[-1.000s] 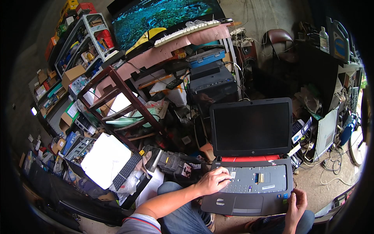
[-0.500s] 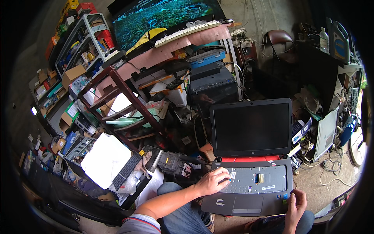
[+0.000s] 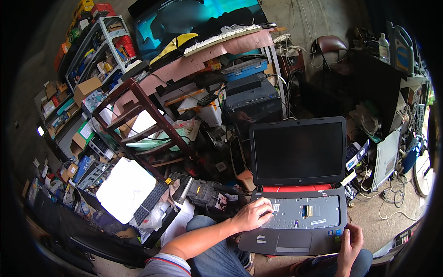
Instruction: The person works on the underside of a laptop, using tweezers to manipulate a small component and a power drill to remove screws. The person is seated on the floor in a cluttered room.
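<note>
Two half-curled hands are staying as before: the left hand (image 3: pixel 254 214) is touching the left edge of the keyboard bay (image 3: pixel 286 220) on the laptop (image 3: pixel 299 154) lying over a red thing (image 3: pixel 295 188), the right hand (image 3: pixel 352 237) is bending at the laptop's right front corner. I cannot tell whether they are grasping anything. The monitor (image 3: pixel 203 23) is now showing a dark shape, not greenery.
</note>
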Tool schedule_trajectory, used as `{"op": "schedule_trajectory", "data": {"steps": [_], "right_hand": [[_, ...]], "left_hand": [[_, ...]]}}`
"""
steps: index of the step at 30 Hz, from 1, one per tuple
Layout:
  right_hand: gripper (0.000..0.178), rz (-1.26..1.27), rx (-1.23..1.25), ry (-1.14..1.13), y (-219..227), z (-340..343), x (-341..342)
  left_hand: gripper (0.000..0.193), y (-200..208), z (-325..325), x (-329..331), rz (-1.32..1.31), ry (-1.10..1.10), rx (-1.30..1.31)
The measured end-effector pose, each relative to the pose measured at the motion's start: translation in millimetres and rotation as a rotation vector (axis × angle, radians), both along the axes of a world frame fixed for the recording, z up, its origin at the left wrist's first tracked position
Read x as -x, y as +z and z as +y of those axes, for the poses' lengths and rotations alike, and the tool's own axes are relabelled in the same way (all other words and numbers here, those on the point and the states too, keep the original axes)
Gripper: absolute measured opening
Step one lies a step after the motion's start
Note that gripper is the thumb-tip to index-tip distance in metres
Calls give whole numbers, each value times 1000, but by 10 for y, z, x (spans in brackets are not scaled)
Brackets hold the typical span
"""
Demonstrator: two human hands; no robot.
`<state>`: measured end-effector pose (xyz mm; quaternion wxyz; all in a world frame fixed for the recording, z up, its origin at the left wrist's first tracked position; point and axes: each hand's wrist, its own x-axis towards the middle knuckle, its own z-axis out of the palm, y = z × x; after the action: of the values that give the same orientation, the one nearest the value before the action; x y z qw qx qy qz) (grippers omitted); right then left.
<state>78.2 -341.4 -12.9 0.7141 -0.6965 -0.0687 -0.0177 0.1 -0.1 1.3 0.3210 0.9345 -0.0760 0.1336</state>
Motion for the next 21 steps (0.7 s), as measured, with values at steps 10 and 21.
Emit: {"op": "schedule_trajectory", "data": {"steps": [10, 21], "right_hand": [[11, 31, -24, 9, -2, -2, -6], [11, 22, -15, 2, 0, -4, -1]], "left_hand": [[13, -6, 1, 0, 16, 3, 14], [13, -20, 8, -6, -6, -7, -2]]}}
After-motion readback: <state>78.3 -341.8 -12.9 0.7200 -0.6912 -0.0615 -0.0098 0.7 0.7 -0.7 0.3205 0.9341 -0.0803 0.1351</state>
